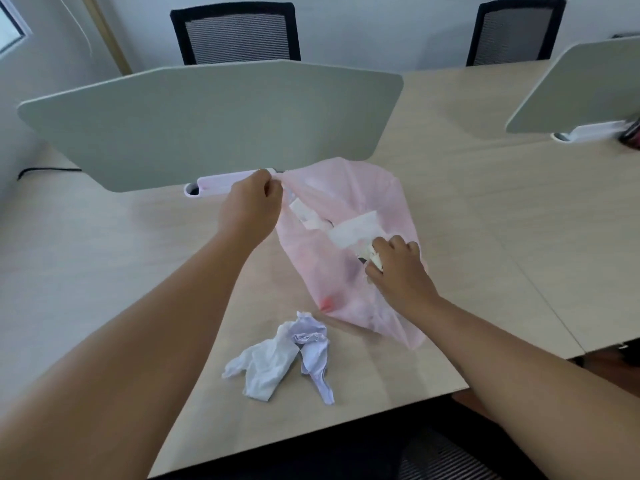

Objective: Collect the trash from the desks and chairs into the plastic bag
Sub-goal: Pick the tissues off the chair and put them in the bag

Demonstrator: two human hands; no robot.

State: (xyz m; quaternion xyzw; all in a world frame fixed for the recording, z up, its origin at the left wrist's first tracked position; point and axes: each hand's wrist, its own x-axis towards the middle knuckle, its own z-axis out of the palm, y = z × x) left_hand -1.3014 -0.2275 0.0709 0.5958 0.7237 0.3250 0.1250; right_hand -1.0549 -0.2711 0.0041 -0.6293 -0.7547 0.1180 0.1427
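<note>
Over the pale desk (450, 174), left hand (247, 209) pinches the bag (346, 188), right hand (398, 268) grips paper (353, 230)

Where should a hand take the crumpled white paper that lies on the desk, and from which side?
Probably from above, pinching the raised crumpled bunch at the far end of the white paper, nearest the pink bag. Its two loose tails lie flat on the desk and offer little hold.

Pale wood desks (450, 188); grey divider panels (207, 123); two black mesh chairs (235, 32); white wall (381, 26); window corner (10, 26).
</note>
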